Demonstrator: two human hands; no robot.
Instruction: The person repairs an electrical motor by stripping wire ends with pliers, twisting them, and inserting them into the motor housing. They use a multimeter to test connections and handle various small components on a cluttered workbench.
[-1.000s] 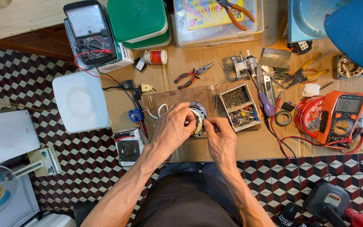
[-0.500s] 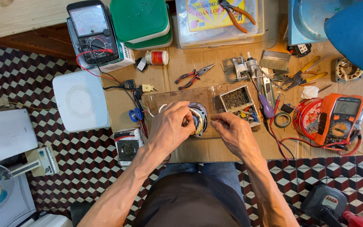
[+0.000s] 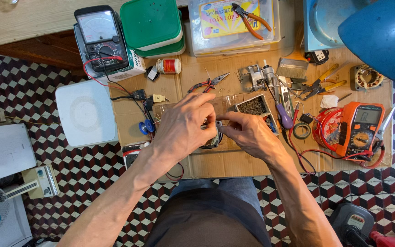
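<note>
Motor part (image 3: 212, 137), a small round piece with windings, sits on the cardboard mat (image 3: 206, 164) at the middle of the bench, mostly hidden under both hands. Largest around it are the blue lamp shade (image 3: 380, 39) at the far right and the white box (image 3: 87, 113) to the left. Next come the green tubs (image 3: 152, 23), the analog meter (image 3: 100, 39) with its red lead, and the orange meter (image 3: 360, 128) on the right. The left hand (image 3: 184, 128) lies over the part, fingers curled and pressed together around its rim. The right hand (image 3: 248, 132) comes in from the right, thumb and forefinger pinching something tiny at the part's edge; what it is I cannot tell. Smaller yet: a tray of screws (image 3: 253, 106) just behind the right hand, red pliers (image 3: 206, 83) and a roll of tape (image 3: 302, 131).
</note>
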